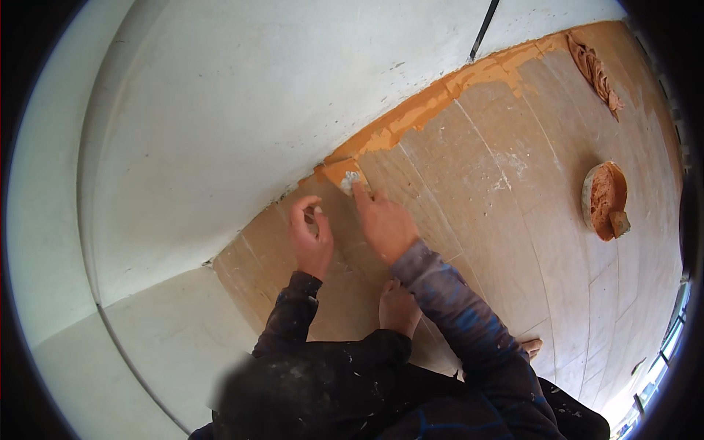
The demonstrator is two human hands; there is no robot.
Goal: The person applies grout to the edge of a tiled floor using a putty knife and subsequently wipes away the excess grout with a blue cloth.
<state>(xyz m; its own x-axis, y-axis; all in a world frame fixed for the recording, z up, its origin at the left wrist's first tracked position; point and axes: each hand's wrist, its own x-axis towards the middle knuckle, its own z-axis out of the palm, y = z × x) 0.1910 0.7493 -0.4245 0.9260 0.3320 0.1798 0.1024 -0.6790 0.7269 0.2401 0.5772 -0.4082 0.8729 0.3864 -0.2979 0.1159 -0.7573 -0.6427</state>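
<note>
My right hand (387,226) reaches to the foot of the white wall, its fingers pressed on a flat putty scraper (350,180) with a whitish smear and orange paste on it. The scraper's edge meets the corner of wall and floor. Just to the left, my left hand (312,238) hovers near the wall with fingers curled and a gap between thumb and forefinger; nothing shows in it. A band of orange paste (400,126) runs along the wall's base, from the scraper toward the far right.
An oval tub (589,196) of orange paste stands on the tiled floor (506,220) at right, a small scraper (620,223) at its rim. Beyond lies a twisted cloth (594,73). A dark cable (484,31) hangs down the wall. My bare foot (400,308) is below my hands.
</note>
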